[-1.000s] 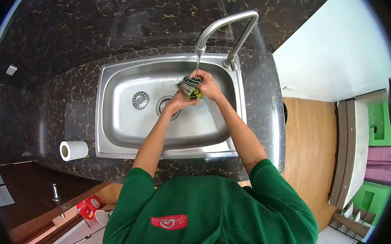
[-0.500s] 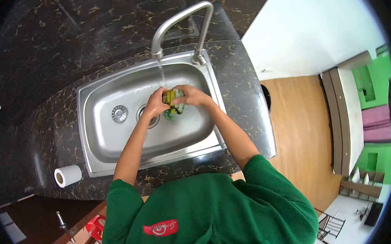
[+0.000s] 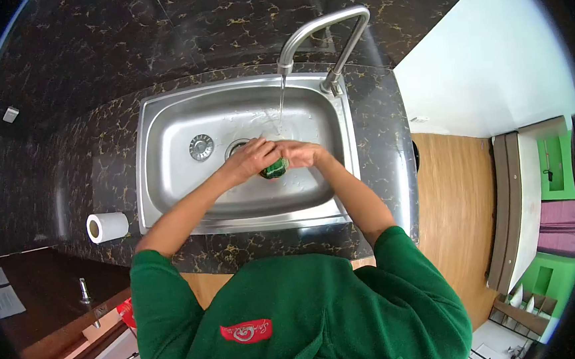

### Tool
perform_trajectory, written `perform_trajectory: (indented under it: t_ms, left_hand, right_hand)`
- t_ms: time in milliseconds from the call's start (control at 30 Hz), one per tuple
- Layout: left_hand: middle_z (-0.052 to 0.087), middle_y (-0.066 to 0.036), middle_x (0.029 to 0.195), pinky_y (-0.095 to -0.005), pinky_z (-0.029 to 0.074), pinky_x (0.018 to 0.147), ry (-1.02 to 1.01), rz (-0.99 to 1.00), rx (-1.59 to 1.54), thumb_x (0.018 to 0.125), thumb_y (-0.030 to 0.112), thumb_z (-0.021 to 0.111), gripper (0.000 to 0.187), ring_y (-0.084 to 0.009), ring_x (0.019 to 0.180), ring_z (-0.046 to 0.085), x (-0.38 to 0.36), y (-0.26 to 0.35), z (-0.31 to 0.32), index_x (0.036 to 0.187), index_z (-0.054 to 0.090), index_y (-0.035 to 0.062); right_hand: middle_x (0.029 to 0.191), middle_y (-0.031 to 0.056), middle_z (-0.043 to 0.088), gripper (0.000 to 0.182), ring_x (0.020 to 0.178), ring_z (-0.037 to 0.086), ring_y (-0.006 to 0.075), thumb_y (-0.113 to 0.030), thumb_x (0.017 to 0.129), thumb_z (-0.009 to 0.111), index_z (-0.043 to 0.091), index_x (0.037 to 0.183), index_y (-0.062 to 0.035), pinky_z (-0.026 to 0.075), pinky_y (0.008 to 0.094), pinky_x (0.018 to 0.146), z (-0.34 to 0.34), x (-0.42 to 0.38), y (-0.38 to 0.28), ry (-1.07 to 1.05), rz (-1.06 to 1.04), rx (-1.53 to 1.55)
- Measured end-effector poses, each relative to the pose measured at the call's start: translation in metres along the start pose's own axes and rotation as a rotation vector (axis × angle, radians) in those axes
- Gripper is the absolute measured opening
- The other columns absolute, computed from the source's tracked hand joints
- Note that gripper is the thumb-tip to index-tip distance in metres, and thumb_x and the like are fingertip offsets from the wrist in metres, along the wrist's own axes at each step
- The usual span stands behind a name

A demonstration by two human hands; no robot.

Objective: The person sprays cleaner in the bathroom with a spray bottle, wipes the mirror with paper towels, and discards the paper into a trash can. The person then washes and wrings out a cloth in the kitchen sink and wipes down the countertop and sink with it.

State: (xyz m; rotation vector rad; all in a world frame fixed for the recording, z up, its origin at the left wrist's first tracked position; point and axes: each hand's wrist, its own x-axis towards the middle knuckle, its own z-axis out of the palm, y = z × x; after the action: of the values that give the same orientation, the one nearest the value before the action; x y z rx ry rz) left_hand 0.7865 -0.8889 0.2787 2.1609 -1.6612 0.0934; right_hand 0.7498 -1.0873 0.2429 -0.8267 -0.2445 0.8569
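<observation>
A small green thing [image 3: 274,170] with pale and yellow markings is between my two hands over the sink [image 3: 182,197]; its kind I cannot make out. My left hand [image 3: 256,157] curls over its top and left side, fingers bent, hiding much of it. From the other side my right hand [image 3: 300,153] closes on it, fingertips meeting those of the left. Just beyond the hands, a thin stream of water [image 3: 282,100] runs from the curved metal faucet [image 3: 320,22] into the basin.
A round metal strainer [image 3: 201,147] lies on the basin floor, left of the drain [image 3: 237,147]. On the dark marbled counter [image 3: 114,161], a white paper roll [image 3: 108,227] lies at the left. Wooden floor [image 3: 450,195] shows at the right.
The view has shifted, so sink and faucet appear farther right. My left hand has moved over the top of the green thing, covering more of it. Water keeps running.
</observation>
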Motion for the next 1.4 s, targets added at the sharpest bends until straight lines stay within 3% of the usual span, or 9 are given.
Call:
perform_trajectory:
  t_ms: [233, 367, 567, 667, 833, 933, 1033, 1200, 1400]
  left_hand:
    - [0.057, -0.006, 0.079, -0.0347, 0.050, 0.064, -0.182, -0.158, 0.483, 0.071, 0.012, 0.057, 0.018, -0.0241, 0.077, 0.060, -0.021, -0.043, 0.014, 0.087, 0.055, 0.0051]
    - [0.060, -0.007, 0.073, -0.0364, 0.051, 0.062, -0.280, -0.400, 0.415, 0.073, 0.008, 0.057, 0.014, -0.0277, 0.071, 0.064, -0.016, -0.050, 0.042, 0.086, 0.057, 0.0053]
    - [0.063, -0.013, 0.082, -0.0390, 0.050, 0.067, -0.212, -0.441, 0.346, 0.064, 0.008, 0.067, 0.027, -0.0301, 0.081, 0.063, -0.010, -0.070, 0.058, 0.089, 0.058, 0.0059]
    - [0.062, -0.014, 0.085, -0.0404, 0.049, 0.070, -0.250, -0.465, 0.043, 0.059, 0.009, 0.071, 0.034, -0.0324, 0.085, 0.060, -0.009, -0.084, 0.049, 0.090, 0.057, 0.0054]
    - [0.055, -0.010, 0.079, -0.0390, 0.047, 0.071, -0.193, -0.421, 0.033, 0.065, 0.008, 0.065, 0.023, -0.0301, 0.080, 0.057, 0.005, -0.045, -0.009, 0.086, 0.055, 0.0057]
    - [0.053, -0.005, 0.075, -0.0339, 0.045, 0.066, 0.098, -0.010, 0.265, 0.069, 0.010, 0.059, 0.014, -0.0223, 0.077, 0.055, 0.016, -0.026, -0.026, 0.082, 0.054, 0.0079]
    - [0.052, -0.001, 0.074, -0.0281, 0.042, 0.063, 0.152, 0.244, 0.401, 0.071, 0.014, 0.058, 0.012, -0.0161, 0.074, 0.052, 0.029, -0.014, -0.050, 0.081, 0.055, 0.0100]
    - [0.054, 0.000, 0.068, -0.0275, 0.044, 0.053, -0.008, 0.266, 0.608, 0.070, 0.016, 0.059, 0.012, -0.0155, 0.062, 0.055, 0.004, -0.032, -0.058, 0.079, 0.055, 0.0095]
    - [0.061, -0.008, 0.065, -0.0333, 0.048, 0.046, -0.220, -0.165, 0.497, 0.072, 0.011, 0.056, 0.007, -0.0211, 0.058, 0.063, -0.019, -0.054, -0.032, 0.077, 0.054, 0.0073]
  right_hand:
    - [0.075, 0.0044, 0.051, 0.062, 0.063, 0.050, 0.0128, -0.017, 0.059, 0.081, 0.046, 0.108, -0.0021, 0.046, 0.0239, 0.059, 0.033, 0.059, 0.009, 0.491, 0.189, -0.567]
    - [0.079, 0.0191, 0.062, 0.059, 0.074, 0.062, 0.0307, -0.022, 0.061, 0.077, 0.048, 0.106, 0.0016, 0.052, 0.0382, 0.061, 0.000, 0.087, 0.048, 0.737, -0.031, -1.548]
    - [0.095, 0.0299, 0.057, 0.072, 0.092, 0.058, 0.0393, -0.020, 0.064, 0.073, 0.036, 0.116, 0.0136, 0.050, 0.0402, 0.076, -0.006, 0.093, 0.044, 0.793, 0.308, -1.477]
    - [0.109, 0.0343, 0.050, 0.091, 0.103, 0.055, 0.0376, -0.024, 0.067, 0.073, 0.020, 0.128, 0.0164, 0.049, 0.0376, 0.080, -0.002, 0.077, 0.029, 0.673, 0.049, -1.524]
    - [0.125, 0.0309, 0.041, 0.098, 0.111, 0.050, 0.0402, -0.045, 0.072, 0.071, 0.018, 0.135, 0.0084, 0.045, 0.0429, 0.092, -0.004, 0.025, -0.010, 0.318, 0.017, -0.226]
    - [0.123, 0.0299, 0.044, 0.092, 0.104, 0.056, 0.0353, -0.050, 0.069, 0.069, 0.027, 0.135, -0.0025, 0.054, 0.0375, 0.077, 0.014, 0.013, -0.018, -0.071, 0.054, 0.324]
    - [0.120, 0.0283, 0.049, 0.087, 0.084, 0.062, 0.0268, -0.048, 0.069, 0.070, 0.030, 0.131, -0.0020, 0.055, 0.0251, 0.058, 0.024, 0.030, -0.010, -0.285, -0.041, 0.230]
    - [0.057, 0.0010, 0.045, 0.021, 0.048, 0.043, 0.0077, -0.009, 0.073, 0.065, 0.049, 0.084, -0.0032, 0.026, 0.0200, 0.037, 0.061, 0.054, -0.022, 0.318, 0.155, -0.311]
    - [0.064, 0.0164, 0.059, 0.025, 0.057, 0.059, 0.0267, -0.016, 0.066, 0.066, 0.054, 0.078, 0.0016, 0.046, 0.0367, 0.050, 0.040, 0.105, 0.019, 0.756, -0.062, -1.166]
